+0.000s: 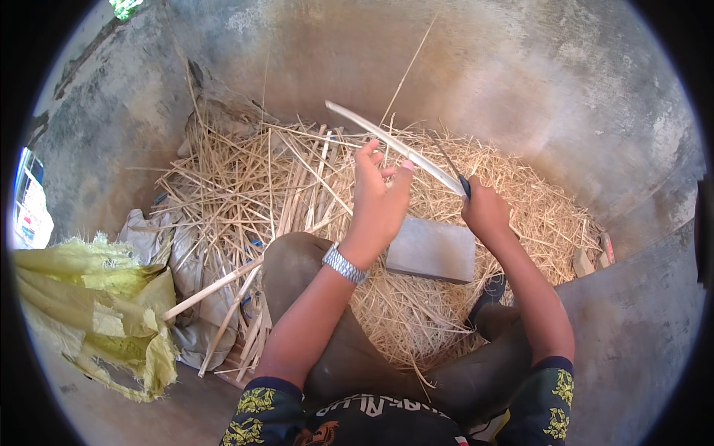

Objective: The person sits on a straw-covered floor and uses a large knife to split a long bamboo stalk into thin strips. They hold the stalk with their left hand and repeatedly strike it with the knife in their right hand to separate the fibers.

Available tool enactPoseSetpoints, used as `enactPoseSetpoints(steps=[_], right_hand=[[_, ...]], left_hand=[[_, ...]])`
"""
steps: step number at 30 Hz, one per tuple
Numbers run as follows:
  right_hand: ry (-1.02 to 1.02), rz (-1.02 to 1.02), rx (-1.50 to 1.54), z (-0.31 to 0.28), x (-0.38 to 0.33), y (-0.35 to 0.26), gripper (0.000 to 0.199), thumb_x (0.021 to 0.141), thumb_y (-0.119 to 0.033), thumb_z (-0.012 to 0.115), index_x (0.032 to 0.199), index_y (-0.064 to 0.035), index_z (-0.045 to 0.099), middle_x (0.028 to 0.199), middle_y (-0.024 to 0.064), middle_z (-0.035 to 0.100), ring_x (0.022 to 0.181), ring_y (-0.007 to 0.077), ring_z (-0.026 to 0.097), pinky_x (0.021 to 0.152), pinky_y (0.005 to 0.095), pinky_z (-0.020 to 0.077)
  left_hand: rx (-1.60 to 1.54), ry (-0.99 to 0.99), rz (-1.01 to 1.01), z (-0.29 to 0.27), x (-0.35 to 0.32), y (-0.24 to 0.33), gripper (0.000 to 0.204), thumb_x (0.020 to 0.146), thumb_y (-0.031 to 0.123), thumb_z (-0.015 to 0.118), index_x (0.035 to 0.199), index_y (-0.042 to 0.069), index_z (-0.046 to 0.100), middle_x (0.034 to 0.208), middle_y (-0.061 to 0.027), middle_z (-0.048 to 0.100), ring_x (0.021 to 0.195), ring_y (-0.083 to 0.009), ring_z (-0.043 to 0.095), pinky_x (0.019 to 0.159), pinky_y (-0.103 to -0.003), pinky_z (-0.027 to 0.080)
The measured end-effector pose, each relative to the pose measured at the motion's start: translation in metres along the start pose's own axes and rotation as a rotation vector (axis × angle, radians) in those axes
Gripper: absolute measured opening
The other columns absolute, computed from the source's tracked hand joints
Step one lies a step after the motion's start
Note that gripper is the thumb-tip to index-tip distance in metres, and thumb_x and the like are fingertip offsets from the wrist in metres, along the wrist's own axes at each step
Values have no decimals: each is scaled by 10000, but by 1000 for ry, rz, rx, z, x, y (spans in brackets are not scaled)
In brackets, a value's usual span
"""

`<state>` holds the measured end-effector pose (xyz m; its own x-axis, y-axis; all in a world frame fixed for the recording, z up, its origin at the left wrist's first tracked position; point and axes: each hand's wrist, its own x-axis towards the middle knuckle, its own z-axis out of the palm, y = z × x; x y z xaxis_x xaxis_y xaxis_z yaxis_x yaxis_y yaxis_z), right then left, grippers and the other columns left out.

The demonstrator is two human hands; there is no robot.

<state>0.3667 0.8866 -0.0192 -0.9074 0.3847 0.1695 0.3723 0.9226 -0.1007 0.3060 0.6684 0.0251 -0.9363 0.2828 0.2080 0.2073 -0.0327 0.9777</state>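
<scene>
A long pale bamboo strip (364, 124) slants across the middle, its far end raised to the upper left. My left hand (381, 195), with a silver watch (345, 264) on its wrist, is just below the strip. Its fingers are apart and slightly curled; the thumb tip meets or nearly meets the strip's lower edge. My right hand (487, 213) is closed around the dark handle of a knife (451, 160), whose thin blade points up and left. The strip's near end reaches this hand, and whether its fingers pinch it too is hidden.
A grey rectangular block (431, 250) rests on straw-like shavings (401, 316) between my legs. Loose bamboo strips (245, 182) pile up on the left, near a torn yellow-green sack (111, 312). A curved concrete wall (506, 67) surrounds the space. Wooden pieces (584, 262) sit at right.
</scene>
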Motion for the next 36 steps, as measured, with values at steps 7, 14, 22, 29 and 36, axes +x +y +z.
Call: enactPoseSetpoints(steps=[7,14,22,29,36], right_hand=[[-165,24,-124,-1,15,-6,188,871,-28,571,1053,-55,608,755,145,690,630,296,692,566,418,545],[-72,-148,-273,-41,63,-14,160,883,-52,578,1032,-61,636,779,104,701,685,257,707,613,390,568],[-130,-305,-213,-60,154,-7,185,850,-82,637,1018,-18,681,782,133,697,679,247,706,608,376,560],[-526,184,421,39,152,31,220,900,-121,639,1051,35,607,659,108,607,458,146,551,384,307,419],[-490,223,490,93,112,53,249,924,-218,648,1018,13,653,691,128,633,541,205,616,492,369,493]], left_hand=[[89,-226,45,-3,-25,14,631,982,293,612,1444,-10,309,1384,-212,448,1155,-195,549,850,-316,482],[138,-282,71,-5,-24,16,587,981,255,616,1421,-25,346,1388,-200,475,1125,-186,577,840,-311,480],[180,-362,94,6,-24,9,534,981,247,617,1386,-19,394,1382,-186,488,1093,-170,592,811,-288,480],[154,-355,69,14,-19,9,498,984,257,612,1357,-14,425,1324,-156,536,1053,-164,596,799,-294,481],[136,-456,63,17,-28,12,474,978,252,614,1340,-4,444,1279,-153,541,1021,-179,602,793,-326,490]])
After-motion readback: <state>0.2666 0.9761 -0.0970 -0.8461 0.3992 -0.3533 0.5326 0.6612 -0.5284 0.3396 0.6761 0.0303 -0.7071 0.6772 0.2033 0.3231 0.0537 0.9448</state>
